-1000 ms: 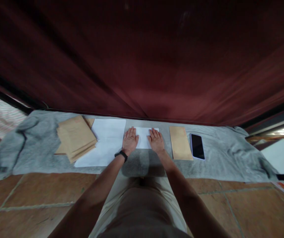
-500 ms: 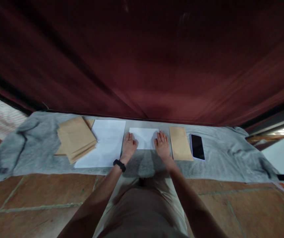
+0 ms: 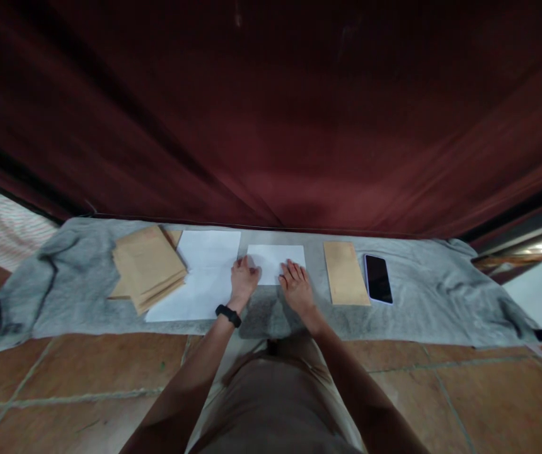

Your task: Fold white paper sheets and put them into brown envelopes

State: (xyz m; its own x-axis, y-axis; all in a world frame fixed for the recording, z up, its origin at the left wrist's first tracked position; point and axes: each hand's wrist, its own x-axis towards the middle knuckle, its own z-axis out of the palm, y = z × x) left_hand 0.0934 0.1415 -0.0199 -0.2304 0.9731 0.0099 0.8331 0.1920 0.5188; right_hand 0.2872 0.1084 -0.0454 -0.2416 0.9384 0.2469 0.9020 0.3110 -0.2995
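A small white sheet of paper (image 3: 271, 252), apparently folded, lies flat on the grey cloth in front of me. My left hand (image 3: 244, 280) rests at its left edge, fingers slightly bent and thumb apart over the paper. On the sheet's lower right part lies my right hand (image 3: 296, 287), palm down with fingers spread. Larger white sheets (image 3: 205, 277) are left of my left hand. One brown envelope (image 3: 346, 274) lies to the right of my right hand.
A fanned stack of brown envelopes (image 3: 150, 268) overlaps the white sheets at the left. Beyond the single envelope lies a phone (image 3: 378, 279) with a dark screen. The grey cloth (image 3: 432, 290) covers a narrow surface against a dark red hanging (image 3: 271, 157). Tiled floor (image 3: 110, 359) shows below.
My right hand has slid left, from the paper's right edge onto its lower right part. The left hand has shifted slightly down, its fingers more bent. The paper stays put.
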